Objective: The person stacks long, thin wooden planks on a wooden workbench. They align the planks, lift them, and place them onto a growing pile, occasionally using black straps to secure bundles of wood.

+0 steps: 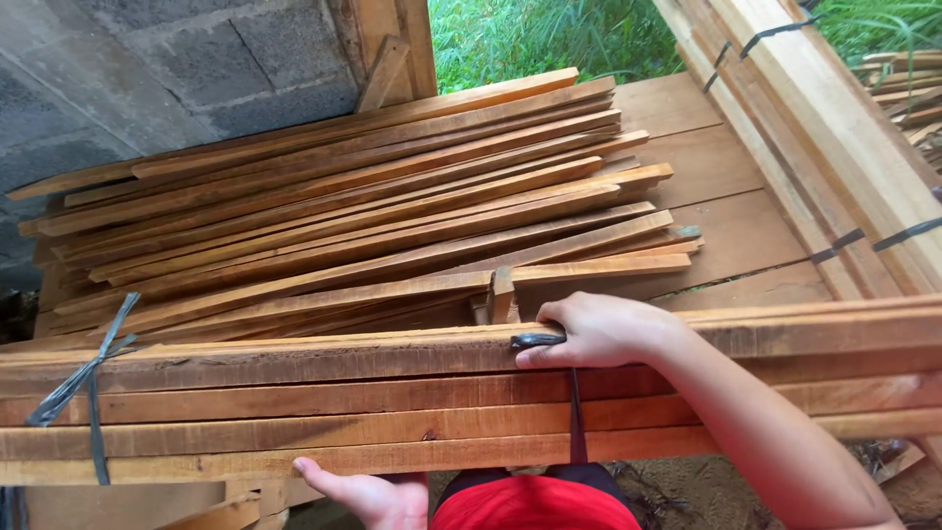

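Note:
A bundle of long wooden slats (294,402) lies crosswise right in front of me, bound by a dark strap (576,412) near its middle. My right hand (599,331) rests on top of the bundle, fingers closed on the end of that strap. My left hand (368,493) is under the bundle's near edge, thumb up against the lowest slat, supporting it. A second grey strap (93,393) ties the bundle at the left.
A loose pile of thin slats (353,216) lies beyond on a plank platform (736,236). Strapped bundles of pale boards (834,128) lean at the right. A grey block wall (147,69) is at the left, grass (549,34) behind.

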